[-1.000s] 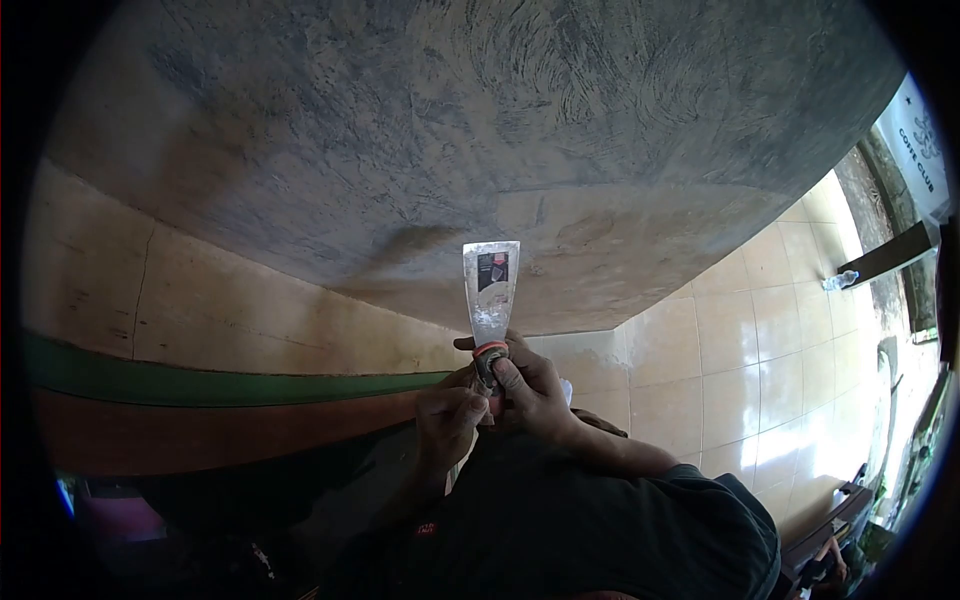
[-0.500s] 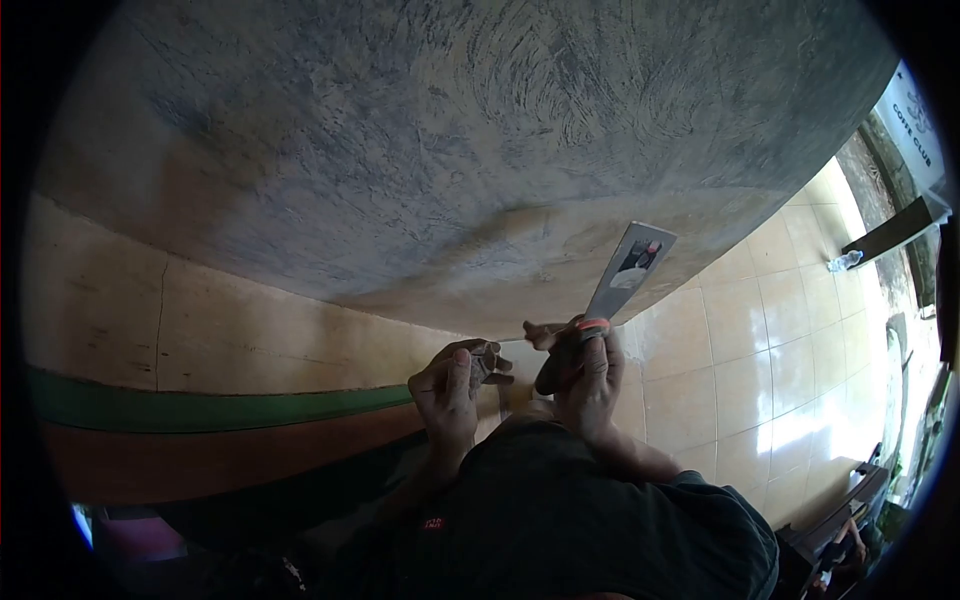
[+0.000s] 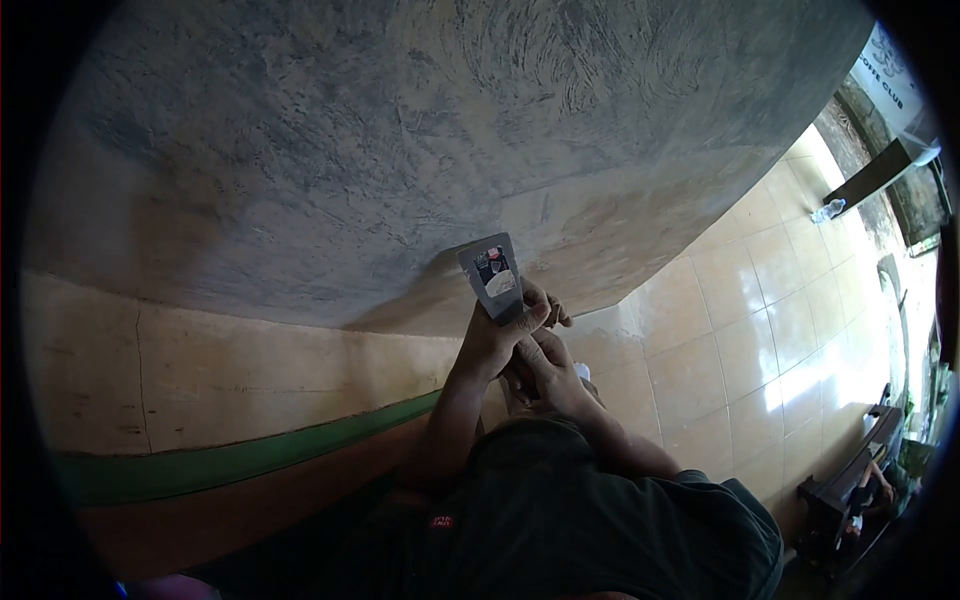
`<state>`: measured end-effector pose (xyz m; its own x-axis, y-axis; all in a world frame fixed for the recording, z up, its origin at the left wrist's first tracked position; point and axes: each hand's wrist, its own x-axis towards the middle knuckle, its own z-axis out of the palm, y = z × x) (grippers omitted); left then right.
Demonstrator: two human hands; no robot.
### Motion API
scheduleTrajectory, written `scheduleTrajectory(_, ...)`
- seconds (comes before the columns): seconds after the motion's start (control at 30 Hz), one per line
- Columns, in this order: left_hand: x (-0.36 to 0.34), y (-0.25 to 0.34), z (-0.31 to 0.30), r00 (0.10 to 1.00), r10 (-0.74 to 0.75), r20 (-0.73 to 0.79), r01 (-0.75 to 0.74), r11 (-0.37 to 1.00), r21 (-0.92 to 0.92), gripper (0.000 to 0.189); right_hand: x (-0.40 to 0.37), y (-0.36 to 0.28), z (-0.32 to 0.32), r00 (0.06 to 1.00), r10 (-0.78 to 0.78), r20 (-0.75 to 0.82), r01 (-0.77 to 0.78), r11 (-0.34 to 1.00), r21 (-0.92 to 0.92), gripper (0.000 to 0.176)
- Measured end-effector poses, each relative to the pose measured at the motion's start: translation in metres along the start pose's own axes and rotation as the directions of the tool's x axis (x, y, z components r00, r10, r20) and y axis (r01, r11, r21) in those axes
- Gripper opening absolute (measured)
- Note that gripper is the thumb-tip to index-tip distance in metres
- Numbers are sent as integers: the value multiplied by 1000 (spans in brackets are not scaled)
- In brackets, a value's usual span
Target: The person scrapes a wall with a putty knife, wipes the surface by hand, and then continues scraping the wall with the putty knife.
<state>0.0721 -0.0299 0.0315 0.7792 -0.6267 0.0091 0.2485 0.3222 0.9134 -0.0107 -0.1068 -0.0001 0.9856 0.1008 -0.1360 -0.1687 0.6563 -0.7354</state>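
A putty knife (image 3: 490,275) with a wide flat metal blade and a sticker on it points up towards the wall. My right hand (image 3: 548,372) is closed around its handle, which is mostly hidden under the fingers. My left hand (image 3: 488,345) is wrapped round the lower part of the blade, thumb across the front, and touches my right hand. The crumpled greyish piece seen in my left hand earlier is hidden now. Close in front stands a wall (image 3: 400,150) with rough grey, swirled plaster.
Below the wall runs a tan ledge (image 3: 230,350) with a green edge (image 3: 270,455) at left. Tiled floor (image 3: 710,350) spreads to the right. Beyond are a plastic bottle (image 3: 828,211), a banner (image 3: 888,75) and a person (image 3: 868,490) by a dark bench.
My left hand has moved right and up onto the blade. The putty knife has shifted left and now leans slightly left, where before it leaned right. The view has turned slightly.
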Motion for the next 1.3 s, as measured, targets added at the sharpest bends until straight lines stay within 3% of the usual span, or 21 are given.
scheduleTrajectory(0.03,1,1,-3,1000,-4,9,4,1000,2,20,2,4,-1,997,-75,-2,75,997,-34,32)
scheduleTrajectory(0.1,1,4,-7,981,-189,-43,186,981,-63,21,-2,14,3,994,-79,-81,81,996,29,31)
scheduleTrajectory(0.17,2,12,-2,974,-214,-77,213,977,-24,26,-1,21,6,983,-85,-162,101,990,96,31)
scheduleTrajectory(0.27,3,18,1,960,-269,-77,266,963,-43,30,3,31,11,973,-116,-199,119,993,1,29)
scheduleTrajectory(0.33,2,21,0,971,-217,-103,222,974,44,27,8,34,24,923,-279,-266,248,958,-144,28)
scheduleTrajectory(0.37,1,20,-1,969,-227,-101,232,972,46,27,6,28,25,921,-276,-275,246,959,-138,28)
scheduleTrajectory(0.43,-2,19,-4,968,-224,-112,233,969,78,29,0,17,29,980,-80,-181,89,995,42,27)
scheduleTrajectory(0.6,-4,22,-6,962,-253,-103,263,959,101,32,7,25,37,920,-292,-261,259,954,-152,27)
scheduleTrajectory(0.63,-7,21,-7,975,-195,-111,209,969,131,33,10,26,38,900,-348,-261,305,933,-191,27)
scheduleTrajectory(0.7,-13,22,-5,985,-130,-115,149,974,169,34,7,18,40,932,-273,-236,244,959,-147,27)
scheduleTrajectory(0.77,-22,24,0,892,-6,-453,90,982,165,40,7,15,43,956,-203,-213,184,977,-108,28)
scheduleTrajectory(0.8,-27,17,-21,951,0,-308,48,988,148,44,9,15,43,935,-280,-219,246,955,-167,28)
scheduleTrajectory(0.83,-30,17,-30,954,3,-300,42,989,140,44,10,14,43,910,-353,-219,303,924,-231,29)
scheduleTrajectory(0.9,-32,17,-38,967,70,-244,-7,969,247,43,4,9,45,933,-267,-243,222,955,-197,27)
scheduleTrajectory(0.97,-29,18,-36,962,95,-256,-43,979,200,42,4,9,41,916,-340,-214,208,858,-470,25)
scheduleTrajectory(1.0,-28,13,-39,960,0,-279,46,987,155,42,7,6,42,916,-341,-210,203,847,-490,25)
scheduleTrajectory(1.03,-27,3,-45,950,-98,-296,136,985,108,42,13,3,45,899,-384,-212,257,852,-457,25)
scheduleTrajectory(1.07,-29,-13,-76,983,-182,-27,181,983,-38,48,18,0,47,879,-424,-217,308,854,-420,25)
scheduleTrajectory(1.17,-31,6,-47,976,-211,-46,192,946,-260,48,37,-6,44,899,-376,-226,282,890,-359,26)
scheduleTrajectory(1.23,-34,-14,-59,992,-123,18,121,932,-343,49,37,-10,48,924,-265,-275,185,941,-285,26)
scheduleTrajectory(1.3,-36,-17,-61,997,39,68,-40,999,26,46,35,-15,50,957,-219,-189,161,947,-279,27)
